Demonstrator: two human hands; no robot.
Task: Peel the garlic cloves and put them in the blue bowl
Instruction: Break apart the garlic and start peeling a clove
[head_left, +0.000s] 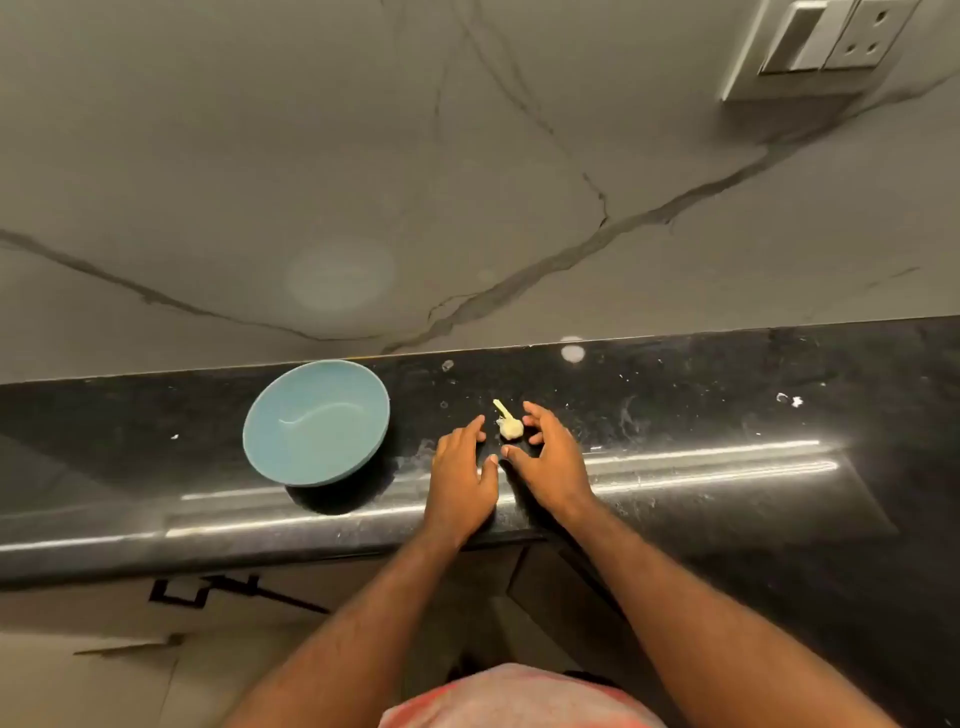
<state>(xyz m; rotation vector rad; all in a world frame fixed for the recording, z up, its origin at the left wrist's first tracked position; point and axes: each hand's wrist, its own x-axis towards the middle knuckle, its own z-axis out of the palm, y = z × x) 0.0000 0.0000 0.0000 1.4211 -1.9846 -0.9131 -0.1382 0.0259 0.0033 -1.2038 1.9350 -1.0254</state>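
Flanking garlic bulb (509, 429) mid-counter (727, 415), left hand (464, 478), right hand (551, 467), fingers spread, blue bowl (316, 422) leftward, near wall edge.

No lettering, label, brand, number or sign can be read: not on the round pale-blue bowl (317, 423), not on the speckled black stone counter (675, 415) it stands on, not on the grey wall switch-and-socket plate (831, 41) far up and to the right of the bowl.
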